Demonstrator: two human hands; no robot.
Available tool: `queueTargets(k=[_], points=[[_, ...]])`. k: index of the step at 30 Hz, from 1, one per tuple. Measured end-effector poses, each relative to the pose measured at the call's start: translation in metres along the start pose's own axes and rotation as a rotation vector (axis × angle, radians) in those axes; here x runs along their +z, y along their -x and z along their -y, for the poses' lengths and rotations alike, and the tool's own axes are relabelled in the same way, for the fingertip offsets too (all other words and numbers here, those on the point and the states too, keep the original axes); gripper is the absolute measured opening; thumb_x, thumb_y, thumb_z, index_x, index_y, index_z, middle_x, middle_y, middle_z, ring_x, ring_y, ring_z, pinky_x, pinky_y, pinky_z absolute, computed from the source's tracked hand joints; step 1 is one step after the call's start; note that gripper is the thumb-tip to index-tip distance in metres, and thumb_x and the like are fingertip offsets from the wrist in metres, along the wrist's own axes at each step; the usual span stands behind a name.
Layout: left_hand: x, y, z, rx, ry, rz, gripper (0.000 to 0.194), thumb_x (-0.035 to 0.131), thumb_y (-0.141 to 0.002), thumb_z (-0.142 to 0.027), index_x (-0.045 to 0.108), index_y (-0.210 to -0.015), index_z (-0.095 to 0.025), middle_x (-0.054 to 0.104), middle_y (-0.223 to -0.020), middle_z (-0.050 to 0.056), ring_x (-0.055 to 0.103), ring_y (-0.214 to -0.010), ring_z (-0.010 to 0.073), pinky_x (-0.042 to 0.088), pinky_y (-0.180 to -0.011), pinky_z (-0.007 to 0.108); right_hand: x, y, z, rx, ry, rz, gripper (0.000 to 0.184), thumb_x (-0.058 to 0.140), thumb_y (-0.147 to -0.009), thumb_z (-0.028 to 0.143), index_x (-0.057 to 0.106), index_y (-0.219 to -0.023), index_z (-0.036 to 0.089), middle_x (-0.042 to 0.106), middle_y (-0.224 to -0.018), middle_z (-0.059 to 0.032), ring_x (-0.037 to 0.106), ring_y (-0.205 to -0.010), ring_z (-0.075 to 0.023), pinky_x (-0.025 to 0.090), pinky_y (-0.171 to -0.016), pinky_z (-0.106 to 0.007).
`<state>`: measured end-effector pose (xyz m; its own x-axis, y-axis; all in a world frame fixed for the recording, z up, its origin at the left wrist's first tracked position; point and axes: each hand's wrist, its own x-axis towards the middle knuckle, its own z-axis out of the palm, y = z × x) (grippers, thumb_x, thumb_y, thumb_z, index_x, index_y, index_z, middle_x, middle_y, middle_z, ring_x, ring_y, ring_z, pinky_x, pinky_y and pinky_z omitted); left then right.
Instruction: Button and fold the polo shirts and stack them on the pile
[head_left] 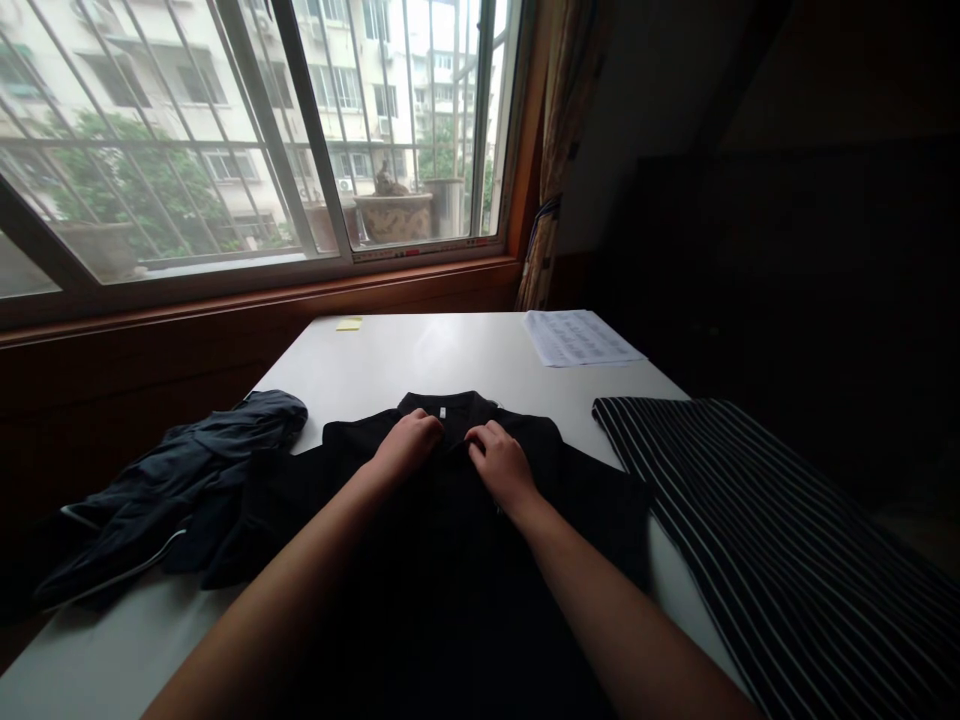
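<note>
A black short-sleeved shirt (450, 580) lies spread face up on the white table, its collar toward the window and a small white label showing inside the neck. My left hand (411, 440) is closed on the left side of the collar opening, fingers curled over the cloth. On the opposite side, my right hand (504, 462) pinches the other collar edge between thumb and fingers. The fingertips are a short gap apart, with the neck opening between them. The shirt's lower part is dark and hard to make out.
A crumpled dark garment with white piping (187, 480) lies at the left, touching the shirt's sleeve. Black-and-white striped cloth (750, 500) covers the right side. Printed sheets (581, 338) and a yellow sticky note (349, 324) lie at the far end of the white table (450, 350). A barred window stands beyond.
</note>
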<state>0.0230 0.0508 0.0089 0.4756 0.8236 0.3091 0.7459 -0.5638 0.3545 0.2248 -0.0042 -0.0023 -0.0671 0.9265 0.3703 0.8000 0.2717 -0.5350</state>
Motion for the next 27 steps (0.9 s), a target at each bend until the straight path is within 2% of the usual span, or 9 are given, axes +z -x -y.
queueTargets(k=[8, 12, 15, 22, 27], points=[[-0.001, 0.006, 0.009, 0.151, -0.047, 0.014, 0.024, 0.061, -0.090, -0.013, 0.074, -0.106, -0.026, 0.065, -0.103, 0.004, 0.066, -0.088, 0.0163, 0.055, -0.080, 0.028, -0.001, 0.000, 0.001, -0.021, -0.008, 0.007, 0.017, 0.057, -0.089, 0.014, 0.068, -0.096, 0.024, 0.066, -0.098, -0.0018, 0.065, -0.092, -0.0186, 0.046, -0.084, -0.030], [-0.004, 0.007, 0.011, 0.225, -0.206, 0.003, 0.024, 0.062, -0.090, -0.013, 0.073, -0.106, -0.027, 0.066, -0.103, 0.005, 0.063, -0.094, 0.0187, 0.053, -0.075, 0.027, -0.002, 0.000, 0.001, -0.046, 0.001, 0.014, 0.018, 0.056, -0.091, 0.015, 0.068, -0.100, 0.026, 0.066, -0.101, -0.0020, 0.065, -0.092, -0.0181, 0.047, -0.084, -0.029], [-0.006, 0.009, 0.007, 0.233, -0.290, 0.009, 0.021, 0.060, -0.092, -0.012, 0.071, -0.104, -0.025, 0.066, -0.103, 0.007, 0.062, -0.094, 0.0207, 0.051, -0.071, 0.028, -0.002, 0.000, 0.002, -0.073, 0.029, 0.013, 0.019, 0.054, -0.094, 0.015, 0.067, -0.103, 0.026, 0.065, -0.103, -0.0019, 0.065, -0.092, -0.0174, 0.048, -0.084, -0.027], [-0.008, 0.009, 0.003, 0.213, -0.305, -0.017, 0.012, 0.057, -0.092, -0.012, 0.066, -0.093, -0.020, 0.064, -0.095, 0.008, 0.060, -0.086, 0.0219, 0.048, -0.061, 0.027, -0.003, -0.006, 0.006, -0.182, 0.221, 0.017, 0.022, 0.049, -0.100, 0.019, 0.067, -0.109, 0.025, 0.064, -0.100, -0.0040, 0.063, -0.092, -0.0180, 0.045, -0.085, -0.028], [-0.003, 0.008, 0.007, 0.212, -0.288, -0.036, 0.012, 0.056, -0.093, -0.013, 0.064, -0.088, -0.020, 0.062, -0.094, 0.008, 0.060, -0.086, 0.0206, 0.048, -0.062, 0.026, -0.013, -0.028, 0.007, -0.370, 0.302, 0.123, 0.024, 0.052, -0.097, 0.015, 0.070, -0.108, 0.026, 0.063, -0.100, -0.0058, 0.058, -0.096, -0.0197, 0.042, -0.086, -0.030]])
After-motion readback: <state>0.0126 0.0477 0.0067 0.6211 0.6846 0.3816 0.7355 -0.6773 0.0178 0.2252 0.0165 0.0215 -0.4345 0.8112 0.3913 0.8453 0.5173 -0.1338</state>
